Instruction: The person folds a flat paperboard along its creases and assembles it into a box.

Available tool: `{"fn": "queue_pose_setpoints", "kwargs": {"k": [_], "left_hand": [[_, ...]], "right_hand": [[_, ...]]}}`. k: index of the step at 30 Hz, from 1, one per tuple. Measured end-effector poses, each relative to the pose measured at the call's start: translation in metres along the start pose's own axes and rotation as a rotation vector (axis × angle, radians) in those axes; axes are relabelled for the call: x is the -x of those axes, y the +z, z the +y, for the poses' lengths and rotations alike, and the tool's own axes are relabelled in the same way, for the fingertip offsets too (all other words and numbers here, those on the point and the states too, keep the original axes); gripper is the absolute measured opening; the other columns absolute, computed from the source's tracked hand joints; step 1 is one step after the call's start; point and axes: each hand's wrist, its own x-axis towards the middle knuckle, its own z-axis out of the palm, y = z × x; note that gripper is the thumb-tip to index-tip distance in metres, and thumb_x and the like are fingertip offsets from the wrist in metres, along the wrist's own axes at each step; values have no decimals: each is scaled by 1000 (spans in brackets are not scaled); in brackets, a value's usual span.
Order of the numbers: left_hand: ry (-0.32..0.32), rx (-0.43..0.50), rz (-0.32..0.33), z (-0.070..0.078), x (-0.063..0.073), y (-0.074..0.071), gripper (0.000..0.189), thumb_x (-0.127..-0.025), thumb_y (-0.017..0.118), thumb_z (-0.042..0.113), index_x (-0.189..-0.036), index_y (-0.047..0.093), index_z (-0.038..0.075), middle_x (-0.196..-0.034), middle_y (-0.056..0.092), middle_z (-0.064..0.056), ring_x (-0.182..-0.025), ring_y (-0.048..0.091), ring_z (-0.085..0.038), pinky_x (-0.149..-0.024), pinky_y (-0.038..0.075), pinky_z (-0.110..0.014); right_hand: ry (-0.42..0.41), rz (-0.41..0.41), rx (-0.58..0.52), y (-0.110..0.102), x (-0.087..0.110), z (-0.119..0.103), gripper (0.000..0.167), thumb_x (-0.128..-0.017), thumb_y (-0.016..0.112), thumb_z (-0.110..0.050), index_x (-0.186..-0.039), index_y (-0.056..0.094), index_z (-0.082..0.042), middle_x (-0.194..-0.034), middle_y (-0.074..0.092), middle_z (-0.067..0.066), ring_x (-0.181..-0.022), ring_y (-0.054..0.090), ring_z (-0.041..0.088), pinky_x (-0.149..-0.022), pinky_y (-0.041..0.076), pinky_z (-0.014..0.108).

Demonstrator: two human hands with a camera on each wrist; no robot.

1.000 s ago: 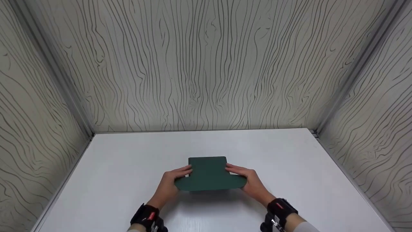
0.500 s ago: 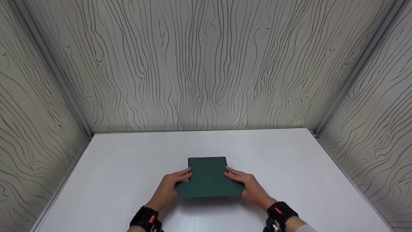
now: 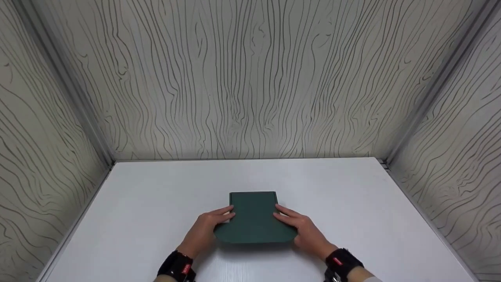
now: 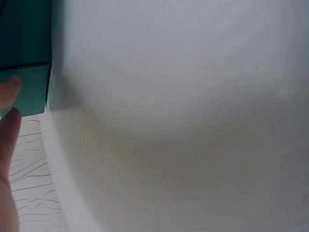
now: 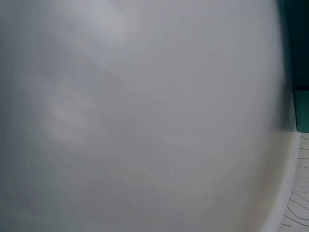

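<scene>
A dark green cardboard box (image 3: 254, 207) sits on the white table in the head view, its broad front flap (image 3: 256, 236) flaring wider than the lid. At the box's left side, my left hand (image 3: 203, 231) grips it, fingertips laid over the lid's edge. My right hand (image 3: 307, 235) holds the opposite side in the same way. Both thumbs are hidden. In the left wrist view, two fingers reach toward the lighter green end of the box (image 4: 31, 94). Only a strip of the box (image 5: 302, 111) shows at the right border of the right wrist view.
The white table (image 3: 156, 188) spreads around the box on all sides. Wood-grain patterned panels (image 3: 250, 78) stand behind it and at both sides, with grey corner posts between them. Black straps (image 3: 176, 266) with small cameras circle both wrists.
The box's front flap has swung down and toward me, and more of its face shows. Both hands have followed it slightly lower, keeping their hold at the sides.
</scene>
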Motion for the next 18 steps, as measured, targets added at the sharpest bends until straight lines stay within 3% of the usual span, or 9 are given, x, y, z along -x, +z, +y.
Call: {"fn": "queue_pose_setpoints", "kwargs": {"k": [3, 9, 18], "left_hand": [[20, -44, 6, 0, 3, 0, 49, -94, 58, -4, -137, 60, 17, -150, 52, -1, -133, 55, -25, -102, 51, -42], [30, -161, 9, 1, 6, 3, 57, -92, 60, -8, -140, 58, 23, -153, 48, 4, -134, 54, -21, -103, 51, -39], [43, -210, 5, 3, 8, 4, 65, -88, 63, -12, -142, 55, 22, -154, 46, 3, -135, 53, -21, -104, 50, -39]], "right_hand": [[-25, 10, 58, 0, 1, -1, 96, -62, 55, 29, -145, 52, -21, -155, 44, 3, -137, 49, 30, -101, 50, 39], [-53, 12, 131, -1, 2, -4, 92, -66, 61, 26, -145, 52, -21, -154, 46, 2, -135, 53, 27, -98, 53, 41], [-6, -30, 79, -2, 2, -2, 97, -66, 53, 28, -148, 47, -25, -157, 41, -1, -139, 47, 27, -101, 49, 41]]}}
